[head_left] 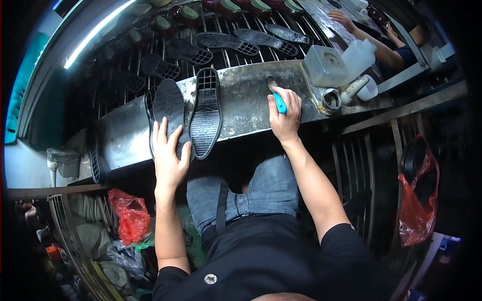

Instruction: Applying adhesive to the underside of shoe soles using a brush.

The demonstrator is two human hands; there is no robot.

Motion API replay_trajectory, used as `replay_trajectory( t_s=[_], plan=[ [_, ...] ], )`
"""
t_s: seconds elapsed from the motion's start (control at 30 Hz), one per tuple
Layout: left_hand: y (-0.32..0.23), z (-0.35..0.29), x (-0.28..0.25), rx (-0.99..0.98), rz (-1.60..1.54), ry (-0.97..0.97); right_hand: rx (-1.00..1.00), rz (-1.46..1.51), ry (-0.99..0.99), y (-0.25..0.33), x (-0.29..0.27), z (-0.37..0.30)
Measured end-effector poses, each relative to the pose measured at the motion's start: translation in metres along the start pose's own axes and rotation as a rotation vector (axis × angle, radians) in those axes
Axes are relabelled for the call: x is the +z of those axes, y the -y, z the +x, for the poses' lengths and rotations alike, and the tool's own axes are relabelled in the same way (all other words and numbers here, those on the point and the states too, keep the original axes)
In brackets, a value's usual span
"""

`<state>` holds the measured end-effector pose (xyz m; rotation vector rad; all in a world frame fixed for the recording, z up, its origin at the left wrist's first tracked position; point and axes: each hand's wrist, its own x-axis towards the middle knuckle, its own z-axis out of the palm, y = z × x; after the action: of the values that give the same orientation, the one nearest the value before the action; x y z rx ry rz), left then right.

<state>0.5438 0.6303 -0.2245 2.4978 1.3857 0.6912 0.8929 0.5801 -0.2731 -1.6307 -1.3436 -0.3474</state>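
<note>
My left hand (170, 159) lies with fingers spread on the lower part of a dark shoe sole (168, 98), smooth side mostly up. Another black sole (149, 108) shows along its left edge, partly hidden. Just right of these, a black sole (206, 115) with a gridded, ribbed face lies lengthwise on the stained metal bench (241, 100). Farther right, my right hand (286, 114) grips a small brush (279, 102) by its turquoise handle. The brush's dark bristles point away from me, close to the bench surface.
Behind the bench, several soles (226, 42) and dark red shoes (188, 17) rest on a rod rack. Plastic containers (324, 66) and a pot (330, 99) stand at right. Another person's hand (342, 21) shows at upper right. Red plastic bags (131, 215) hang below at left and right.
</note>
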Motion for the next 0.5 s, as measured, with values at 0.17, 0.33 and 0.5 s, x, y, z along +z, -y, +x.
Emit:
replay_trajectory(
  t_s=[0.17,0.33,0.5],
  plan=[
    [0.007,-0.007,-0.002,-0.017,-0.021,-0.042,-0.019,0.038,-0.004,0.009,0.004,0.002],
    [0.011,0.004,0.013,0.016,-0.028,-0.037,-0.005,0.072,-0.031,0.000,0.000,0.000],
    [0.018,-0.001,0.026,0.021,-0.046,-0.108,-0.089,0.025,-0.040,-0.007,0.008,-0.006]
  ],
)
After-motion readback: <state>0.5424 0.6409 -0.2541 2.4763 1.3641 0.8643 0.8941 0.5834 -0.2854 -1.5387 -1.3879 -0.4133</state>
